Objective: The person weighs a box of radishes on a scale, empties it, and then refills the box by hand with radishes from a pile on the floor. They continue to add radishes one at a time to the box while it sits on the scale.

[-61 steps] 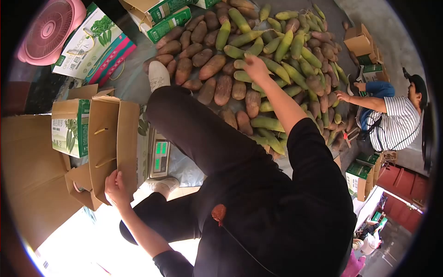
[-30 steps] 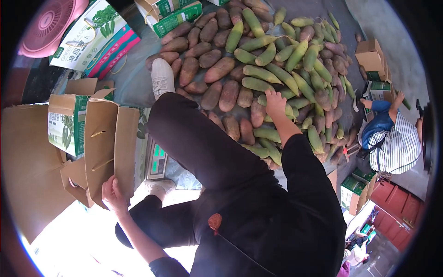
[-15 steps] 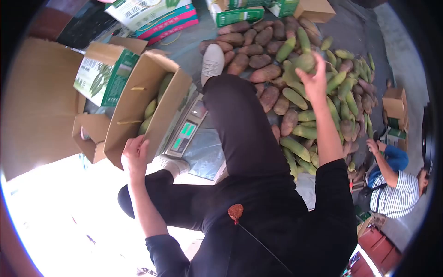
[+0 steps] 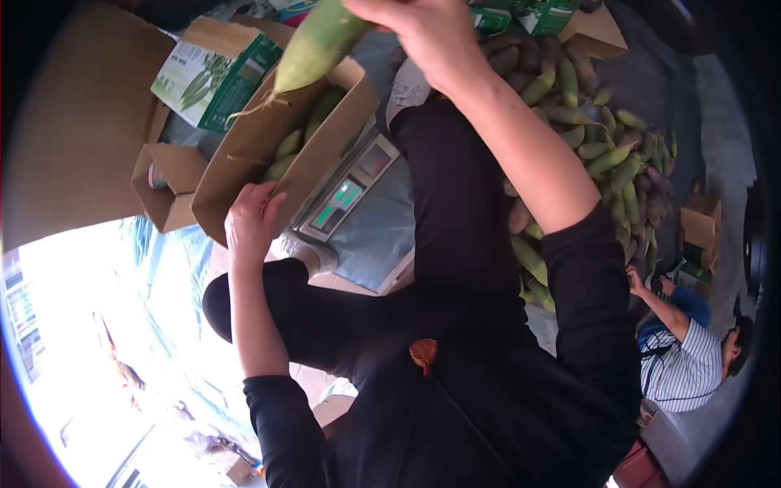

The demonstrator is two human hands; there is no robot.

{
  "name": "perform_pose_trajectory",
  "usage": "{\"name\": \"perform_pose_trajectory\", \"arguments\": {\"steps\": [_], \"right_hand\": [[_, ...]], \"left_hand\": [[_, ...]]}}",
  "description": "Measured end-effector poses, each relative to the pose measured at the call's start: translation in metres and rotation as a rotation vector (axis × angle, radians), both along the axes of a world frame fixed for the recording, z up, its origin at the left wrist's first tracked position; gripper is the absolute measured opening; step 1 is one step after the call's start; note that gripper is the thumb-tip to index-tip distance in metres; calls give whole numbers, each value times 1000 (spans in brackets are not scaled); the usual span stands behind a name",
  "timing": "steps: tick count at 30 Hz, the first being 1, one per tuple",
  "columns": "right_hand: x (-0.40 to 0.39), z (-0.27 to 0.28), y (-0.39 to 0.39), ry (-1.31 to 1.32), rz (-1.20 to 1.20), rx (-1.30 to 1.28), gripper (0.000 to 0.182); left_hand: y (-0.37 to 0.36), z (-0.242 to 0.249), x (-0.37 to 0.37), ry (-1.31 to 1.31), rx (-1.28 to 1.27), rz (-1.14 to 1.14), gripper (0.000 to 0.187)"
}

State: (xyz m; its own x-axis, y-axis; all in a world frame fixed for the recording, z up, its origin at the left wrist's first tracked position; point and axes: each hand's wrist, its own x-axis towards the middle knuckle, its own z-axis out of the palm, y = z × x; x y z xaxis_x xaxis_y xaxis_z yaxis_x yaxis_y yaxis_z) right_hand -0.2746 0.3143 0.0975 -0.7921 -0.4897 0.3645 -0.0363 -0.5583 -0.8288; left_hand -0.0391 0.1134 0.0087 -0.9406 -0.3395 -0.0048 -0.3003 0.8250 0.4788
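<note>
My right hand is closed around a long green radish, held up over an open cardboard box with its thin root tail hanging down on the left. Inside the box lie several more green radishes. The box rests on a digital scale whose display glows green. My left hand pinches the near edge of the box.
A heap of green radishes and dark reddish-brown roots spreads to the right of my leg. Behind the box stands a green-and-white printed carton, with a small open carton nearer me. At the far right sits another person in a striped shirt.
My right hand has carried the green radish from the heap leftward, up over the box. My left hand stays on the box edge. The whole view has shifted somewhat.
</note>
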Motion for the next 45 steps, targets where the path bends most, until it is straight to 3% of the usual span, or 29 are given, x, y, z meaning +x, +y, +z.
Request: {"name": "perform_pose_trajectory", "arguments": {"steps": [3, 4, 6, 10, 12, 13, 14, 15, 17, 19, 28, 30, 34, 38, 45], "right_hand": [[0, -28, -30, 356, -323, 492, 61], [-6, -39, -31, 349, -315, 499, 61], [-16, -55, -26, 498, -266, 832, 55], [-32, -64, 29, 211, -147, 798, 37], [-33, -69, 65, 214, -214, 829, 31], [-30, -77, 82, 235, -294, 827, 15], [-33, -84, 105, 133, -214, 960, 39], [-26, -96, 119, 70, -292, 852, 30], [-20, -114, 157, -45, -345, 1025, 30], [-6, -136, 187, -133, -450, 997, 29], [51, -237, 306, -129, -519, 1370, 33], [57, -282, 335, -141, -519, 1346, 32], [71, -273, 343, 2, -520, 1540, 27], [83, -266, 345, -128, -551, 1581, 26], [111, -314, 380, -203, -453, 1736, 22]], "left_hand": [[-4, -5, 1, 14, -18, 0, 21], [-5, -6, 1, 15, -35, 5, 21], [-4, -6, 1, 41, -33, 2, 20], [-4, -4, 0, 22, -10, 28, 21], [-6, -6, -1, 37, 9, 32, 21], [-6, -6, -1, 44, -3, 26, 21], [-6, -6, -1, 39, -1, 28, 21], [-6, -5, -1, 54, 6, 42, 21], [-6, -5, -2, 68, 11, 69, 21], [-6, -6, -2, 60, 16, 78, 21], [-3, -10, -5, 40, 22, 60, 20], [-6, -11, -3, 39, 20, 53, 20], [-12, -17, -1, 54, -61, 1, 23], [-12, -19, -3, 44, 28, -5, 22], [-14, -24, -5, 79, -52, -81, 21]]}}
